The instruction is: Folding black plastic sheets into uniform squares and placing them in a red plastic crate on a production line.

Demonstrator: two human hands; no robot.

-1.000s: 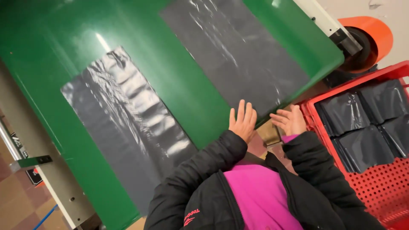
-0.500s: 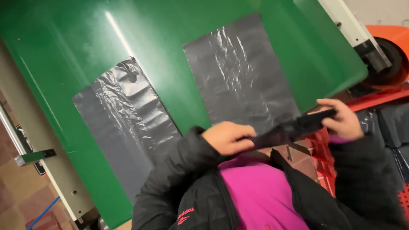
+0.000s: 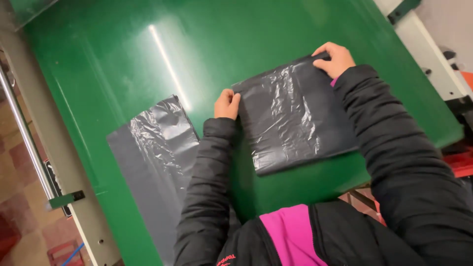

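Note:
A folded black plastic bag [image 3: 294, 114] lies flat on the green conveyor belt [image 3: 128, 59] in the middle of the head view. My left hand [image 3: 226, 104] pinches its far left corner. My right hand [image 3: 337, 58] grips its far right corner. Both arms wear black jacket sleeves and reach out over the belt. A second black plastic bag [image 3: 153, 148] lies flat on the belt to the left, partly hidden under my left sleeve.
A grey metal rail with a green clip [image 3: 63, 199] runs along the belt's left side. White machine framing [image 3: 433, 54] borders the right edge. A red crate corner [image 3: 460, 162] shows at the right. Tiled floor is at the lower left.
My hands lifted a black bag from beside the red crate, carried it forward and laid it on the belt. The view swung toward the belt and the crate left most of the view.

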